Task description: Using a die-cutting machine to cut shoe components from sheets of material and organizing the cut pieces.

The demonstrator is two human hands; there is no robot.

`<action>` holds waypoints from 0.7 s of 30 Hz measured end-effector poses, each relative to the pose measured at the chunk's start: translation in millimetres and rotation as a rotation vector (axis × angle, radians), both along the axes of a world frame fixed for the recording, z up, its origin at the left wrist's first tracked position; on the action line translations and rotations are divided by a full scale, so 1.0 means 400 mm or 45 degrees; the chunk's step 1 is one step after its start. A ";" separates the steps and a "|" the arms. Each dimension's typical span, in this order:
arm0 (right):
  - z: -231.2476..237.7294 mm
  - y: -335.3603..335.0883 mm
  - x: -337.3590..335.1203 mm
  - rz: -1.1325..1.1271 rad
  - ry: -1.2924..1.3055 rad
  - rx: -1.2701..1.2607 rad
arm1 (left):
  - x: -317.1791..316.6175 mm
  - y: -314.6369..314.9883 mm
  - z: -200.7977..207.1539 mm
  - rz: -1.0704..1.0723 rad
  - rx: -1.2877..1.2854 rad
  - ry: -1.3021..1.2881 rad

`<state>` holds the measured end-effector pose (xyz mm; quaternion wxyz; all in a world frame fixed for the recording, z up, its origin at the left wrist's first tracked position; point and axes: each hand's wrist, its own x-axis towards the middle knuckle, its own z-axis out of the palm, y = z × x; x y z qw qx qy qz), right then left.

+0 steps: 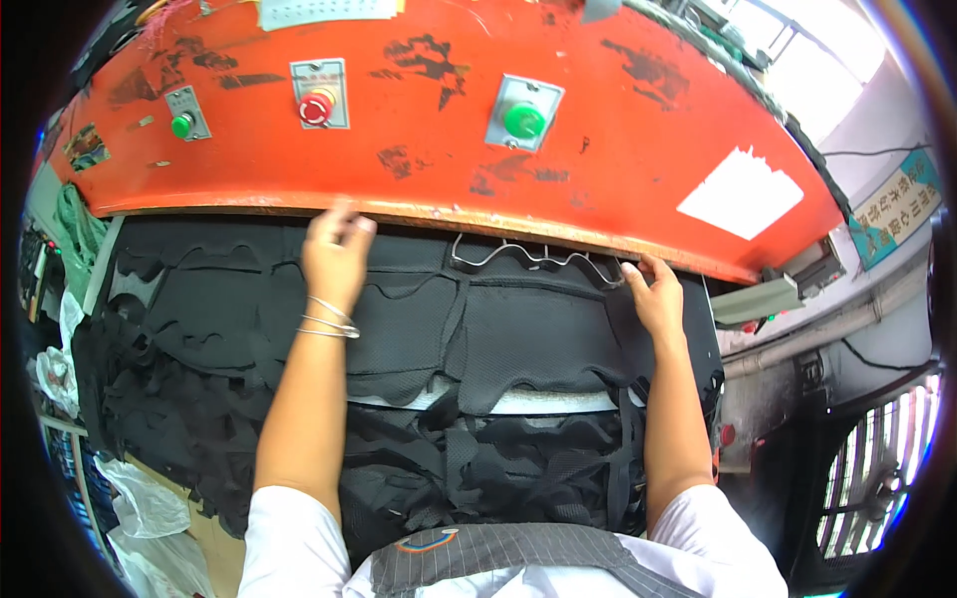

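Note:
Under the front edge of an orange machine head (429,130), a wavy metal strip, like a cutting die (543,261), sits on black mesh-textured fabric (543,329). My right hand (657,299) is at the strip's right end, thumb and fingers closing round it; the fingertips are partly hidden. My left hand (336,254) is over the fabric by the machine's lower edge, slightly smeared by motion. Its thumb and fingers are apart, and nothing shows between them. Thin bangles (332,324) circle that wrist. Wavy cut lines run through the fabric.
Black fabric scraps (399,458) are heaped along the near side. Facing me are a red button (317,107), a large green button (524,121) and a small green one (182,125). Plastic bags (150,508) lie at left; a fan (877,488) stands at right.

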<state>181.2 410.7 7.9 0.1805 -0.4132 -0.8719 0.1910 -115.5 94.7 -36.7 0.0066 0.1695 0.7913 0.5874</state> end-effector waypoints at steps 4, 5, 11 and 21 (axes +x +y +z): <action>0.191 -0.214 -0.248 0.503 0.367 -0.076 | -0.265 -0.161 0.091 0.459 0.303 -0.032; 0.227 -0.237 -0.298 0.500 0.377 -0.066 | -0.320 -0.191 0.104 0.674 -0.059 0.300; 0.273 -0.237 -0.517 0.409 0.469 0.346 | -0.455 -0.241 0.237 0.537 -0.204 0.157; 0.185 -0.244 -0.371 0.675 0.469 0.024 | -0.318 -0.263 0.198 0.374 -0.230 0.634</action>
